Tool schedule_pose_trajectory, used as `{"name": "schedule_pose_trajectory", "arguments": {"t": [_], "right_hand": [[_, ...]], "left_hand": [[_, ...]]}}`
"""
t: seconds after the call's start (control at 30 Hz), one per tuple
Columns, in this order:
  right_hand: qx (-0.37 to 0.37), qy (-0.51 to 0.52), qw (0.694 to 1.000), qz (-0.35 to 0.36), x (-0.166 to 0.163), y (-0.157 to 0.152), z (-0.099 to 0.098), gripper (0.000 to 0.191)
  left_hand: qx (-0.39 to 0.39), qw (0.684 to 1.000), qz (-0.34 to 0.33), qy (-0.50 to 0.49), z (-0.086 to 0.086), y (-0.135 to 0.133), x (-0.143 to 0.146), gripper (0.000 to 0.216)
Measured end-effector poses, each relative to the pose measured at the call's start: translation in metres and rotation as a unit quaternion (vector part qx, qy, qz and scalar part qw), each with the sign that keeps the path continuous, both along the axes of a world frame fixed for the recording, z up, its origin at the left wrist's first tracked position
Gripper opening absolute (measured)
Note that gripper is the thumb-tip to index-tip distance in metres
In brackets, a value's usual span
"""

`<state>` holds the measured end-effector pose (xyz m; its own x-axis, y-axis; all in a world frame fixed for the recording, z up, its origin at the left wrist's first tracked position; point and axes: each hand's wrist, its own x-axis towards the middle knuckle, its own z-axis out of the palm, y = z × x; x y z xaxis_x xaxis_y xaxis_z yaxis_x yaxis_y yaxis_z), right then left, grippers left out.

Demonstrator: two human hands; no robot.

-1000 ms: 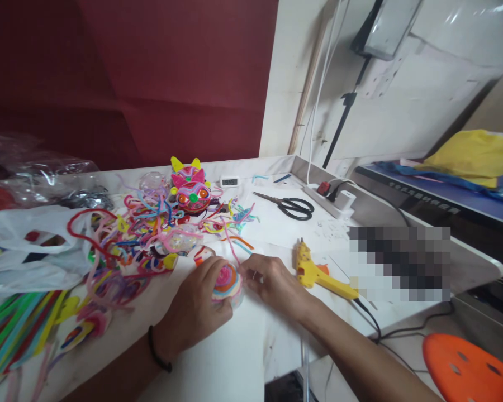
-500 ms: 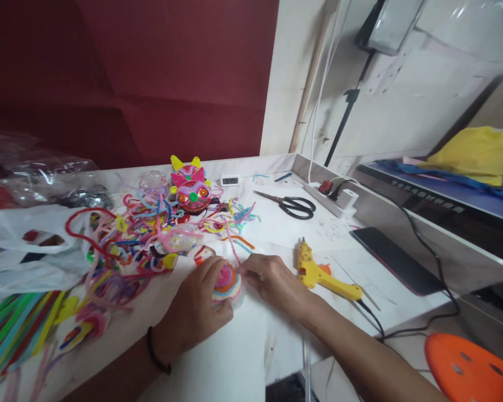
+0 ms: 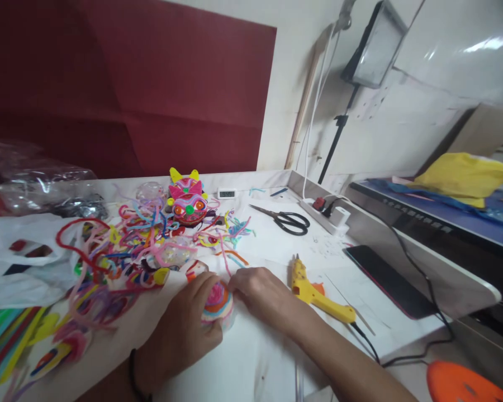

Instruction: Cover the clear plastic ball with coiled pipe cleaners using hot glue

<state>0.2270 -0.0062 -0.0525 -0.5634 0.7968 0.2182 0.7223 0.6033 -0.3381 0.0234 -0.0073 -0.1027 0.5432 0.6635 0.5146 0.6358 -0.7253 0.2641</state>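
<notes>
My left hand [image 3: 190,312] is wrapped round the left side of a rounded piece [image 3: 217,301] covered in coiled pipe cleaner, with rings of pink, orange, blue and cream. My right hand [image 3: 254,285] is closed at its right edge, the fingertips pinching a pink pipe cleaner [image 3: 224,254] whose free end sticks up and away from me. The fingertips partly hide where the strand meets the coil. Beyond my hands lies a tangle of coloured pipe cleaners [image 3: 138,223]. A finished-looking animal head with yellow ears [image 3: 188,204] sits at its back.
Right of my hands lie a yellow glue gun [image 3: 318,296] with its cord, black-handled scissors [image 3: 291,222] and a dark phone [image 3: 392,282]. A power strip [image 3: 327,215] runs along the ledge. Plastic bags [image 3: 25,251] and straight pipe cleaners [image 3: 12,340] are at left; an orange stool [image 3: 465,382] stands lower right.
The view has tilted up slightly, so everything sits lower in the picture. Both hands keep their hold on the coiled piece and the pink pipe cleaner, with little visible movement.
</notes>
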Motion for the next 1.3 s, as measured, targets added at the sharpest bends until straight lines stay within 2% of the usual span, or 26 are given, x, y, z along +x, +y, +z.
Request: {"name": "schedule_pose_trajectory", "arguments": {"t": [0.23,0.4,0.57,0.87,1.17,1.3], "right_hand": [[0.015,-0.092,0.995,0.027,-0.005,0.006,0.016,0.016],[0.017,-0.085,0.996,0.026,-0.002,0.006,0.008,0.015],[0.023,-0.063,0.998,0.016,0.001,0.005,-0.003,0.017],[0.020,-0.016,1.000,0.017,0.004,0.005,-0.014,0.016],[0.034,0.007,0.999,0.034,0.004,0.009,-0.017,0.019],[0.048,-0.011,0.998,0.036,0.004,0.009,-0.013,0.015]], "left_hand": [[0.052,0.998,0.034,0.015,-0.009,0.000,-0.001,0.070],[0.079,0.996,0.039,0.009,-0.017,-0.002,-0.003,0.077],[0.063,0.996,0.065,-0.002,-0.024,-0.004,-0.002,0.080],[0.052,0.995,0.081,-0.021,-0.020,-0.003,0.003,0.076],[0.113,0.991,0.055,-0.045,-0.001,-0.006,0.010,0.069],[0.131,0.988,0.054,-0.058,-0.002,-0.005,0.010,0.069]]}}
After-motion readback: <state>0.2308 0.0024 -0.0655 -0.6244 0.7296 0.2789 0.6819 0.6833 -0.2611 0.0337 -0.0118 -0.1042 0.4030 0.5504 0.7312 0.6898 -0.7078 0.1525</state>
